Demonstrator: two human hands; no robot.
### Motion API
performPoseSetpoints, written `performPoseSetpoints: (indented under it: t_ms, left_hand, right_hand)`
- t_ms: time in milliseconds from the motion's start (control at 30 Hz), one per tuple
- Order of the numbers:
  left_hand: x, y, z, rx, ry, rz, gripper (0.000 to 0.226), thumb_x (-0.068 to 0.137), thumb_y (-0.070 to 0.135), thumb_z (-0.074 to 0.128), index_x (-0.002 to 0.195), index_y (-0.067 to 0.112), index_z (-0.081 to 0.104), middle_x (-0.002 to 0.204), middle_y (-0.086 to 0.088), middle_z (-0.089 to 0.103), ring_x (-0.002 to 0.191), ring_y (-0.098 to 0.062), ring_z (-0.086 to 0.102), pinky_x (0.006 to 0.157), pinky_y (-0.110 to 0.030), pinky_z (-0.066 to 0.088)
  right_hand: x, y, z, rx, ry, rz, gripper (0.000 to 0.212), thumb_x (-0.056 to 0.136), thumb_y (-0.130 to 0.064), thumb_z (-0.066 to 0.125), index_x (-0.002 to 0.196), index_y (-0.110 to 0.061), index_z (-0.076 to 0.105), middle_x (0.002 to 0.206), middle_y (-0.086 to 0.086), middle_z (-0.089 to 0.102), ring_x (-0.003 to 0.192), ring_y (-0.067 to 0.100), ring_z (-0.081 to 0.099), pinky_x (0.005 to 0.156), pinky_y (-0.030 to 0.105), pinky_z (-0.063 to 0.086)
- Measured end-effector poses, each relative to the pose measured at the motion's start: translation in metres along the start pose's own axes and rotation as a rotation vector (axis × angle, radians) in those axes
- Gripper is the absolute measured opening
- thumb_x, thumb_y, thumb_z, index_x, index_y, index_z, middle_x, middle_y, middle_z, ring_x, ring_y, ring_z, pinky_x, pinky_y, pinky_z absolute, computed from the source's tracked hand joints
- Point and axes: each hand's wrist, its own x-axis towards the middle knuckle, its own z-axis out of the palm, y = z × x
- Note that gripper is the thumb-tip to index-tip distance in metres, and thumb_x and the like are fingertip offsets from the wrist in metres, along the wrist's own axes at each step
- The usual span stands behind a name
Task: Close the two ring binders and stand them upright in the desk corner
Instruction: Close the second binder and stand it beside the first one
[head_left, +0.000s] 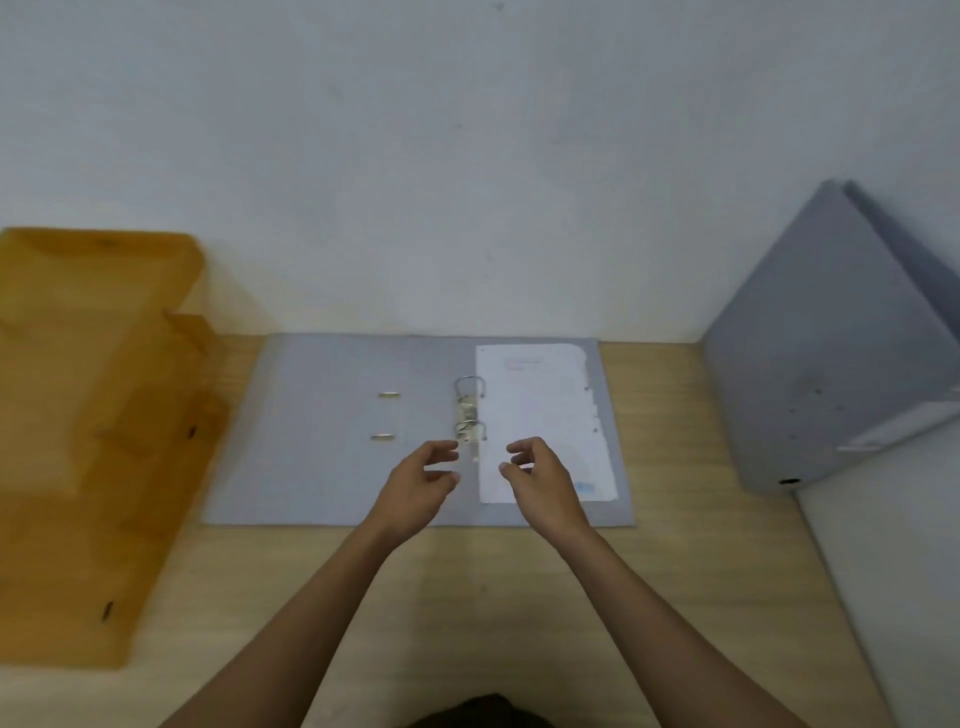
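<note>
Head view: right binder (831, 353) cropped, paper (540, 415) unreadable.

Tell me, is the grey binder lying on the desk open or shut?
Open: the grey ring binder lies spread flat, metal rings and white paper showing.

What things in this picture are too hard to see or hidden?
- Head view: printing on the paper in the open binder is too blurred and small to read.
- Head view: the standing binder is cut off by the right edge.
- Head view: the wooden tray runs past the left edge.
- Head view: whether the left hand or right hand touches the binder is unclear.
</note>
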Motion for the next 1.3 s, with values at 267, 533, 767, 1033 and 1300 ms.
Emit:
performPoseSetpoints:
  t_ms: [267,533,767,1033,1300]
  left_hand:
    - [-0.016,-0.086,-0.102,0.044,0.102,-0.198,0.041,0.097,0.016,0.061,0.137,0.018,0.054,0.140,-0.002,0.059,0.115,-0.020,0.062,0.079,-0.024,0.050]
    - [0.012,-0.132,-0.155,0.396,0.021,-0.226,0.074,0.097,0.023,0.060,0.159,0.021,0.020,0.168,-0.005,0.015,0.155,-0.028,0.013,0.122,-0.045,0.021]
    - [0.020,-0.155,-0.151,0.665,0.191,-0.209,0.077,0.098,0.050,0.043,0.160,0.020,0.008,0.163,-0.010,0.027,0.144,-0.034,0.030,0.108,-0.053,0.034]
    - [0.025,-0.162,-0.164,0.447,0.450,-0.440,0.097,0.086,0.041,0.069,0.157,0.008,0.012,0.161,-0.019,0.024,0.146,-0.041,0.024,0.111,-0.058,0.029]
    - [-0.011,-0.174,-0.166,-0.045,0.433,-0.391,0.061,0.087,0.041,0.072,0.137,0.014,0.052,0.134,-0.009,0.064,0.116,-0.030,0.063,0.087,-0.036,0.051]
  right_hand:
    - [0.028,-0.025,0.110,-0.144,-0.210,0.011,0.036,0.094,-0.022,0.056,0.129,-0.016,0.055,0.131,0.003,0.058,0.109,0.019,0.060,0.081,0.025,0.047]
    - [0.068,-0.050,0.175,-0.535,-0.439,-0.121,0.058,0.095,-0.026,0.052,0.150,-0.014,0.037,0.162,0.005,0.032,0.141,0.027,0.039,0.112,0.037,0.035]
    - [0.058,-0.012,0.178,-0.977,-0.597,-0.198,0.075,0.102,-0.046,0.038,0.161,-0.028,-0.004,0.169,-0.009,-0.014,0.155,0.023,-0.015,0.124,0.045,0.019]
    - [0.024,0.006,0.160,-0.995,-0.502,-0.226,0.072,0.097,-0.057,0.038,0.160,-0.027,0.019,0.170,-0.004,0.011,0.156,0.026,0.007,0.125,0.046,0.016]
    - [0.032,-0.027,0.192,-0.592,-0.567,-0.094,0.067,0.101,-0.049,0.042,0.160,-0.027,0.020,0.171,-0.003,-0.001,0.156,0.029,-0.006,0.125,0.046,0.007]
